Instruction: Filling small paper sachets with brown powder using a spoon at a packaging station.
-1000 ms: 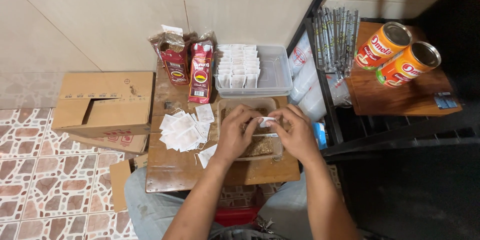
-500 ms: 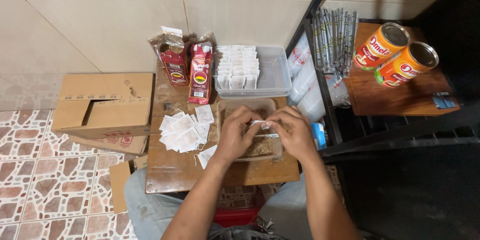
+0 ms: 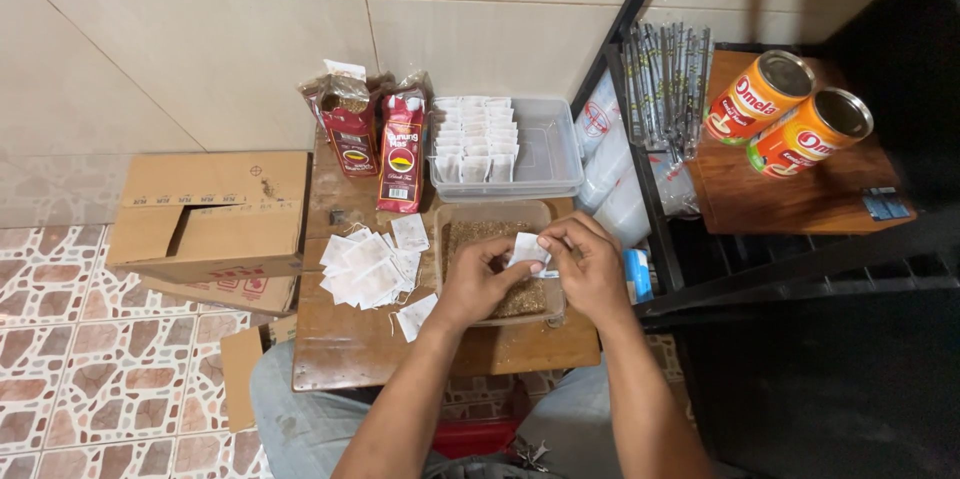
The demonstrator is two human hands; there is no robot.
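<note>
Small white paper sachet (image 3: 527, 250), pinched between left hand (image 3: 478, 279) and right hand (image 3: 590, 267).
Looks light, limp, tearable; best gripped by its edges.

Tea filter sachet (image 3: 527, 250): 1 small white paper pouch, flat, pinched between both hands above a clear tray of loose brown tea (image 3: 497, 239), at 6 o'clock from the sachet-filled container.

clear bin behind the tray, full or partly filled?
Partly filled: the clear bin holds rows of white sachets on its left side only; the right is bare.
</note>
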